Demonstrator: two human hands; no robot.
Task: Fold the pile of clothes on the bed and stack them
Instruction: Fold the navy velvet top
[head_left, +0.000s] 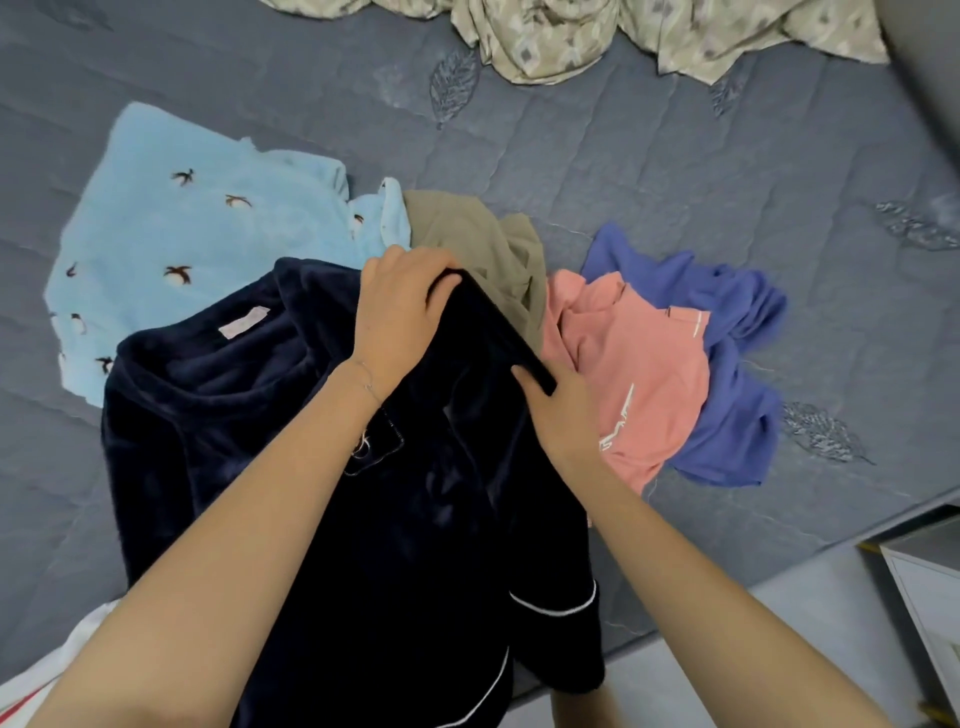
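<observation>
Head view: the navy top (311, 467) is lying front-up on the bed (675, 171), its hem hanging over the near edge. The left hand (400, 306) is curling its fingers over a lifted edge of the top at the far end. The right hand (558, 410) is pinching the same edge nearer the person, thumb on top. Both hands are clamped on the top, and the strip of cloth is running taut between them. It looks like a sleeve or side panel being brought across for the first fold.

The rest of the pile is lying unfolded. An olive piece (478, 244) is sitting just beyond the left hand. A pink shirt (639, 374) is touching the right hand's outer side, with a blue shirt (737, 374) past it. A pale blue fleece (182, 244) is spreading out beyond and to the left of the left hand, partly under the top.

Risks: the plush cloth is thick and likely slippery, so the fold may be springing open once released. The overhanging hem may be dragging the top off the bed. The right hand may be catching the pink shirt and pulling it into the fold.
</observation>
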